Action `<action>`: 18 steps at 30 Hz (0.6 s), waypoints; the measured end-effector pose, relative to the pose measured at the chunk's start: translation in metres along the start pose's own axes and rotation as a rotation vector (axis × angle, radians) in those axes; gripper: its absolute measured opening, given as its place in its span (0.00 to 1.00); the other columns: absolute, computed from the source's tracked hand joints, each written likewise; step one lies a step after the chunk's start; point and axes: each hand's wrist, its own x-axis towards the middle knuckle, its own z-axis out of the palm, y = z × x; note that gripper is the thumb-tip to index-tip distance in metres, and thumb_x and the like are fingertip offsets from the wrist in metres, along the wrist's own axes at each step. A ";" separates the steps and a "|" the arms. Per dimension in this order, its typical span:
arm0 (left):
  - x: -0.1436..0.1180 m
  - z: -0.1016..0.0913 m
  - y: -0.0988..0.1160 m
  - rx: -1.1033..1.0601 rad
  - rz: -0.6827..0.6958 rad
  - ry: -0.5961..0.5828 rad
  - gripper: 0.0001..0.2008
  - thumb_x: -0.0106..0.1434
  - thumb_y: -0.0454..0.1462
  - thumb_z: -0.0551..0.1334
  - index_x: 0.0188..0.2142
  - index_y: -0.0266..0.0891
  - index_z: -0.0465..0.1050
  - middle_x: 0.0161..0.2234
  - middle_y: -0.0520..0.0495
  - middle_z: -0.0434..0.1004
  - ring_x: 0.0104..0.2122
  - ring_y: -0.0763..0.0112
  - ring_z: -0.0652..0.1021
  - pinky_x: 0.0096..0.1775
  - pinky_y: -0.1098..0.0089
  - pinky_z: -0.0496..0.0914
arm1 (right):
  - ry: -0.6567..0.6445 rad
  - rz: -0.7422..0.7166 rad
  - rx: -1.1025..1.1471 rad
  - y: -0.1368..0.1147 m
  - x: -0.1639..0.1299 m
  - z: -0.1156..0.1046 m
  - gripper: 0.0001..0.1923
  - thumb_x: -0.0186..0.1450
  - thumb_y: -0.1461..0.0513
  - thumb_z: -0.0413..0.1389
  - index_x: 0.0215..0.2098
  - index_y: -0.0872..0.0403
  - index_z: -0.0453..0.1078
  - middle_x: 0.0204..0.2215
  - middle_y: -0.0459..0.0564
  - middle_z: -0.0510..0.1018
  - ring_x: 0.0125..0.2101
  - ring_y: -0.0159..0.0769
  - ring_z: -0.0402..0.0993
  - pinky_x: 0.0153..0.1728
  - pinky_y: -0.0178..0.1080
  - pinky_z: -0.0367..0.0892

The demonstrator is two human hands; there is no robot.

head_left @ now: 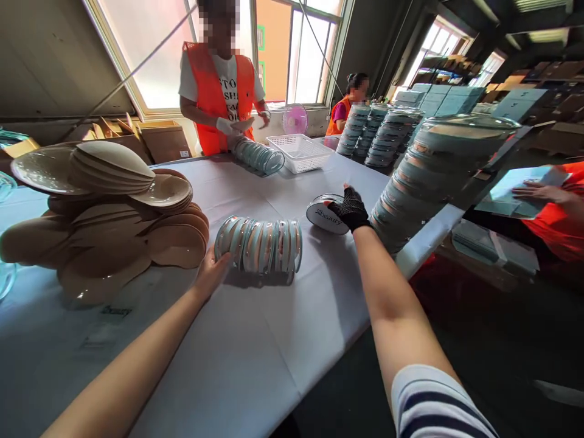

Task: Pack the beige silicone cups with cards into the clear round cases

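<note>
My bare left hand (213,271) is closed around the left end of a row of round clear cases (260,246). These lie on their sides, pressed face to face, with pale contents inside. My right hand (351,210), in a black fingerless mesh glove, grips the right edge of a flat round case (326,216) printed with "beauty". Its thumb lies over the printed face and a finger points up. To the left of my left hand is a heap of glossy tan oval shells (109,225), some nested together.
Tall stacks of wrapped round cases (429,176) stand along the right edge of the white-covered table (255,340). Across it, a person in an orange vest (219,91) handles another row of cases (258,155) near a white basket (298,152). Other people are at the right.
</note>
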 end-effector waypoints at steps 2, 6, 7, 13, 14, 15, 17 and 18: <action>-0.002 0.004 0.004 -0.033 0.010 -0.035 0.38 0.52 0.56 0.70 0.57 0.41 0.68 0.52 0.40 0.78 0.51 0.54 0.78 0.49 0.63 0.74 | -0.153 0.080 0.000 0.005 0.008 0.001 0.43 0.60 0.48 0.61 0.67 0.57 0.55 0.62 0.66 0.66 0.61 0.53 0.65 0.60 0.50 0.62; -0.001 0.006 0.009 -0.051 0.101 -0.048 0.39 0.54 0.54 0.70 0.59 0.40 0.65 0.58 0.39 0.73 0.58 0.54 0.73 0.56 0.64 0.70 | -0.140 0.125 -0.026 -0.001 -0.026 0.011 0.42 0.63 0.44 0.57 0.67 0.55 0.54 0.59 0.68 0.67 0.57 0.56 0.69 0.56 0.52 0.65; -0.001 0.006 0.008 -0.050 0.118 -0.056 0.39 0.54 0.53 0.71 0.60 0.40 0.64 0.59 0.39 0.72 0.59 0.53 0.72 0.57 0.64 0.69 | -0.133 0.124 -0.038 -0.006 -0.039 0.013 0.43 0.63 0.44 0.56 0.68 0.55 0.52 0.59 0.68 0.67 0.57 0.57 0.68 0.56 0.53 0.65; 0.002 0.002 0.001 0.038 0.169 -0.069 0.35 0.54 0.51 0.71 0.56 0.36 0.67 0.52 0.38 0.77 0.53 0.54 0.76 0.56 0.61 0.69 | -0.071 0.100 -0.066 -0.037 -0.118 0.008 0.42 0.64 0.44 0.54 0.68 0.57 0.52 0.60 0.68 0.68 0.56 0.60 0.69 0.55 0.56 0.65; 0.002 0.002 0.001 0.046 0.169 -0.071 0.35 0.54 0.51 0.71 0.55 0.36 0.67 0.51 0.39 0.78 0.52 0.54 0.77 0.56 0.60 0.69 | -0.079 0.084 -0.006 -0.039 -0.128 0.009 0.43 0.64 0.43 0.54 0.68 0.58 0.52 0.61 0.68 0.67 0.57 0.60 0.68 0.56 0.56 0.64; 0.002 0.002 0.000 0.056 0.168 -0.074 0.34 0.54 0.51 0.71 0.54 0.36 0.68 0.51 0.39 0.78 0.52 0.54 0.77 0.56 0.59 0.69 | -0.095 0.052 0.087 -0.041 -0.138 0.011 0.42 0.64 0.42 0.52 0.67 0.57 0.53 0.62 0.67 0.66 0.59 0.59 0.67 0.57 0.56 0.63; 0.002 0.001 0.000 0.076 0.170 -0.071 0.32 0.54 0.51 0.70 0.53 0.37 0.69 0.50 0.40 0.78 0.52 0.54 0.77 0.56 0.57 0.69 | -0.129 -0.029 0.314 -0.041 -0.152 0.018 0.40 0.65 0.39 0.49 0.65 0.54 0.56 0.63 0.63 0.66 0.61 0.53 0.65 0.60 0.52 0.61; 0.001 0.001 0.001 0.081 0.174 -0.065 0.31 0.54 0.50 0.70 0.53 0.38 0.69 0.50 0.41 0.78 0.52 0.54 0.76 0.57 0.57 0.68 | -0.138 -0.056 0.415 -0.040 -0.157 0.023 0.38 0.65 0.38 0.47 0.64 0.53 0.58 0.63 0.61 0.66 0.61 0.51 0.65 0.61 0.50 0.60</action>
